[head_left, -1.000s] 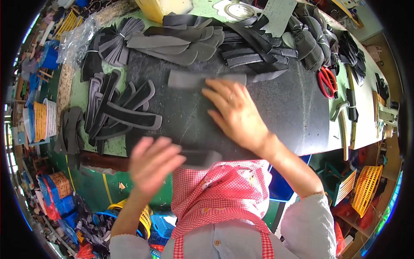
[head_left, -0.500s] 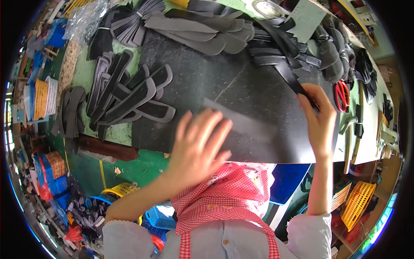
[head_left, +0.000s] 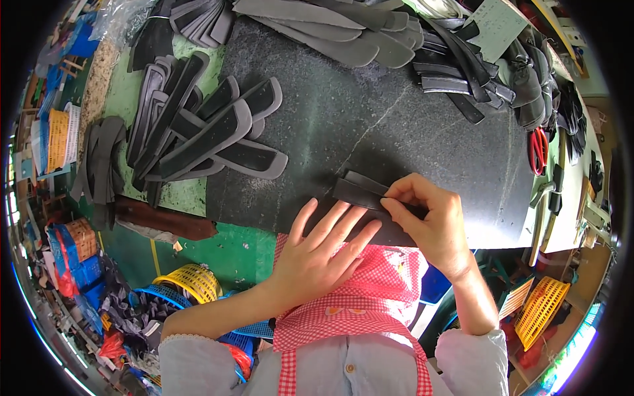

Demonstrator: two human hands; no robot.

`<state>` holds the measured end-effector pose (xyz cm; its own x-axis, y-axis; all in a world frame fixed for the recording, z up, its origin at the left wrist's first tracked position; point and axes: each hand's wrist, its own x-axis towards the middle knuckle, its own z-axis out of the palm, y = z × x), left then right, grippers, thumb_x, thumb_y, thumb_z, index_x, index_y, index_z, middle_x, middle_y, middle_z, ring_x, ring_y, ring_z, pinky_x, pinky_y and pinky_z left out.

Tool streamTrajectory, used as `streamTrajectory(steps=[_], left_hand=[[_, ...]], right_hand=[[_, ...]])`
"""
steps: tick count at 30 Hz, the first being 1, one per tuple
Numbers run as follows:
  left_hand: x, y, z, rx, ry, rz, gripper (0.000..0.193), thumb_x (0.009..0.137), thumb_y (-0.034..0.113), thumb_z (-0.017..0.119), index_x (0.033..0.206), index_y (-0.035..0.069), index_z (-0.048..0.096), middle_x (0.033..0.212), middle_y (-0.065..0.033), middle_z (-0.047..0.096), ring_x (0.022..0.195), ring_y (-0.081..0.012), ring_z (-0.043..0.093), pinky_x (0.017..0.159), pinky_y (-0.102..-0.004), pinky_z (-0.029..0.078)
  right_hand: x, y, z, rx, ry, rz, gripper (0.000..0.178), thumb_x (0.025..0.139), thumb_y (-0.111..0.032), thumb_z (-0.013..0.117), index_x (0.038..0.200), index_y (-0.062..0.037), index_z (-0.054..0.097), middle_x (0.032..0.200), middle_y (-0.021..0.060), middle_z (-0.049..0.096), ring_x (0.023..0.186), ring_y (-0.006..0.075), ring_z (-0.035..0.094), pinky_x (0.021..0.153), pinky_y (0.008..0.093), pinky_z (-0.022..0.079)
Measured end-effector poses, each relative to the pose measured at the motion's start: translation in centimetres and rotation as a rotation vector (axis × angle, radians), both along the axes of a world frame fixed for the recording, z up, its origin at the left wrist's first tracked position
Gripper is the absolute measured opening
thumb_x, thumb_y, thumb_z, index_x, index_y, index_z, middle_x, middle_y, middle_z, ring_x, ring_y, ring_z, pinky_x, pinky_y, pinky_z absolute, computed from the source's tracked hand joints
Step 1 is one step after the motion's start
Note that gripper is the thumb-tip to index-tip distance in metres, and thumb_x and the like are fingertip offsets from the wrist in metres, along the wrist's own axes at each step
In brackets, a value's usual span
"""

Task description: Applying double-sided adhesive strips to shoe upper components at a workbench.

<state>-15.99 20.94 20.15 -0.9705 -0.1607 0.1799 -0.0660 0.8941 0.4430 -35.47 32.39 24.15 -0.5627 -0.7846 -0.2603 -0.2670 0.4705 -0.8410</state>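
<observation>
My right hand (head_left: 429, 214) pinches a black strip (head_left: 356, 194) close to the front edge of the dark work slab (head_left: 317, 142). Another dark strip (head_left: 365, 181) shows behind it, partly covered by it. With fingers spread, my left hand (head_left: 323, 247) lies at the front edge, its fingertips at the near side of the black strip. At the far right sits a heap of loose black strips (head_left: 449, 82). To the left, black pieces with grey borders (head_left: 208, 142) lie fanned across one another.
Grey flat pieces (head_left: 330, 30) lie along the back. Red-handled scissors (head_left: 538, 152) and a hammer-like tool (head_left: 543, 195) lie at the right. Dark grey strips (head_left: 102, 155) hang over the left edge. Below stand a yellow basket (head_left: 191, 280) and a blue basket (head_left: 162, 295).
My right hand has brought the black strip from the heap toward me, to the front edge. My left hand has moved slightly right and down, its fingertips now at the strip.
</observation>
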Motion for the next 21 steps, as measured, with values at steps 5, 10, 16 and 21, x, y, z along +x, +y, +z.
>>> streamTrajectory(steps=[5, 10, 16, 21], left_hand=[[0.9, -0.8, -0.3, 0.025, 0.020, -0.057, 0.046, 0.092, 0.022, 0.070, 0.137, 0.014, 0.069, 0.154, -0.0151, 0.052, 0.145, -0.0335, 0.048, 0.123, -0.0601, 0.026], [1.2, -1.1, -0.7, 0.127, 0.091, -0.036, 0.047, 0.090, 0.021, 0.073, 0.137, 0.016, 0.070, 0.154, -0.0151, 0.052, 0.144, -0.0330, 0.048, 0.122, -0.0595, 0.029], [-0.7, -0.8, 0.7, 0.106, -0.064, -0.024, 0.069, 0.092, 0.037, 0.071, 0.149, 0.001, 0.055, 0.156, -0.0153, 0.050, 0.145, -0.0331, 0.047, 0.121, -0.0551, 0.032], [-0.8, -0.2, 0.5, -0.115, -0.073, 0.026, 0.064, 0.097, 0.047, 0.064, 0.149, 0.011, 0.059, 0.156, -0.0052, 0.051, 0.147, -0.0218, 0.044, 0.119, -0.0500, 0.036]], right_hand=[[-0.2, 0.1, 0.3, 0.038, -0.012, 0.009, 0.009, 0.093, -0.002, 0.075, 0.099, -0.0005, 0.069, 0.079, 0.0031, 0.070, 0.070, 0.0065, 0.065, 0.064, 0.0227, 0.052], [-0.4, 0.2, 0.1, 0.001, -0.020, 0.032, 0.008, 0.094, 0.000, 0.074, 0.098, 0.0009, 0.068, 0.080, -0.0005, 0.068, 0.071, 0.0031, 0.062, 0.063, 0.0200, 0.051], [-0.4, 0.2, 0.8, 0.004, 0.063, 0.029, 0.012, 0.090, -0.006, 0.077, 0.098, -0.0011, 0.069, 0.080, 0.0112, 0.073, 0.071, 0.0155, 0.073, 0.066, 0.0292, 0.057], [-1.0, 3.9, 4.0, 0.148, 0.247, -0.018, 0.020, 0.088, -0.013, 0.083, 0.096, -0.0006, 0.070, 0.076, 0.0101, 0.074, 0.065, 0.0164, 0.072, 0.061, 0.0296, 0.055]])
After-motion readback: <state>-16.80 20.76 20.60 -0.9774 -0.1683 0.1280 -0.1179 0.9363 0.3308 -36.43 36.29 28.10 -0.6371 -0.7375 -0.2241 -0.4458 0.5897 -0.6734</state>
